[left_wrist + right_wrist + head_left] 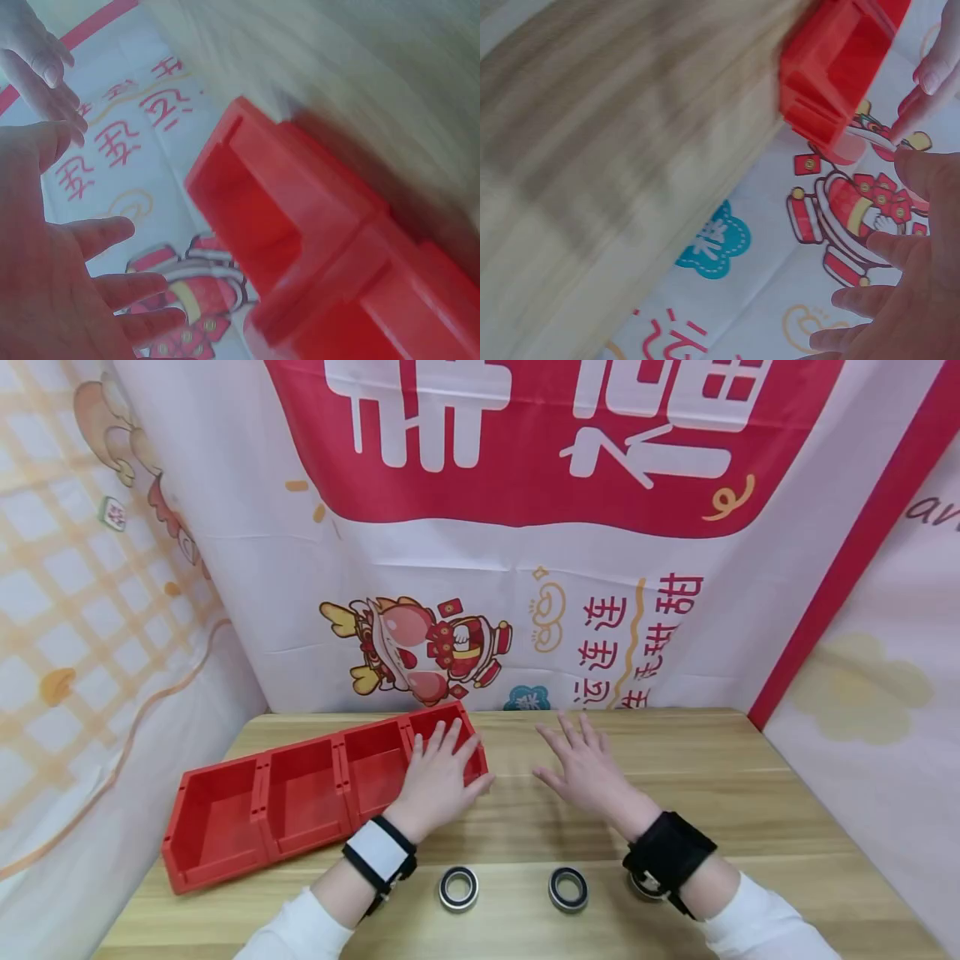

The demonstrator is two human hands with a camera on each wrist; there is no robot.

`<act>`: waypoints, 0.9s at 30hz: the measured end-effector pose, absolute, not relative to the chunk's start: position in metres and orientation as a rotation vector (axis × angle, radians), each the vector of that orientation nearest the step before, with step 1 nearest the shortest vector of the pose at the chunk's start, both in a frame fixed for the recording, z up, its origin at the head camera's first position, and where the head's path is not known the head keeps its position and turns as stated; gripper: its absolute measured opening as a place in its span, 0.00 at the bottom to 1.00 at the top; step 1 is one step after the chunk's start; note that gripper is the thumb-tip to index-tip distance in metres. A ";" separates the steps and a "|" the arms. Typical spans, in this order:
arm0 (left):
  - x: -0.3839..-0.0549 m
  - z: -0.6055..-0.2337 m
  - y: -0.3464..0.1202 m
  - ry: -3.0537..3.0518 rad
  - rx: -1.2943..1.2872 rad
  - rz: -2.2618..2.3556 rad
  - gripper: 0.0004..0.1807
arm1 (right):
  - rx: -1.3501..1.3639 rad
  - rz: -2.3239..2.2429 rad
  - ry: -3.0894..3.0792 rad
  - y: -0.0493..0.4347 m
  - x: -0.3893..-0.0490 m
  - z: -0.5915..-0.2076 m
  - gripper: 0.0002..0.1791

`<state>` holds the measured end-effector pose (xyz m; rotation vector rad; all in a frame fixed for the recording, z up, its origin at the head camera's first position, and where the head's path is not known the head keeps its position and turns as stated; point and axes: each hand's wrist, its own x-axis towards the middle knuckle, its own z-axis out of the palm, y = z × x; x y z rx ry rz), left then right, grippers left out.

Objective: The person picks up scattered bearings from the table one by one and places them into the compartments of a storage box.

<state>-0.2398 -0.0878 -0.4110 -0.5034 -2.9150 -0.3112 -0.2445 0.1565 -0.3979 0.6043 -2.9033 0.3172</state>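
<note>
In the head view my left hand [437, 781] hovers with fingers spread over the rightmost compartment of a row of red bins [306, 847], holding nothing. My right hand [592, 774] is spread in the air above the table to the right, likewise holding nothing. Two ring-shaped ball bearings, a left one [458, 904] and a middle one [567, 906], lie flat nearer to me. A third bearing [647, 892] is mostly hidden beneath the right wrist's black strap. In the left wrist view, the spread left hand [67, 277] appears beside the red bins [322, 195].
The wooden table [517, 827] meets a white and red printed cloth [480, 552] at its back edge. More printed cloth hangs at the left and right sides. The bin row stands slantwise across the table's left half.
</note>
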 end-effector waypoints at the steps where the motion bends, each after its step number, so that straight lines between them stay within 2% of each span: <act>1: -0.239 -0.409 -0.093 -2.917 -0.491 -0.328 0.40 | 0.614 0.320 -2.903 0.155 -0.245 -0.395 0.37; 7: -0.228 -0.396 -0.138 -2.881 -0.377 -0.391 0.41 | 0.672 0.345 -2.909 0.133 -0.262 -0.367 0.38; 13: -0.216 -0.383 -0.201 -2.868 -0.207 -0.348 0.42 | 0.674 0.425 -3.004 0.098 -0.299 -0.353 0.40; 19: -0.208 -0.386 -0.267 -2.844 0.032 -0.336 0.41 | 0.526 0.765 -3.141 0.069 -0.327 -0.370 0.43; 24: -0.204 -0.405 -0.310 -2.852 0.231 -0.362 0.39 | 0.418 0.950 -3.211 0.060 -0.331 -0.395 0.41; 27: -0.202 -0.412 -0.334 -2.920 0.358 -0.357 0.37 | 0.449 0.938 -3.232 0.055 -0.332 -0.411 0.38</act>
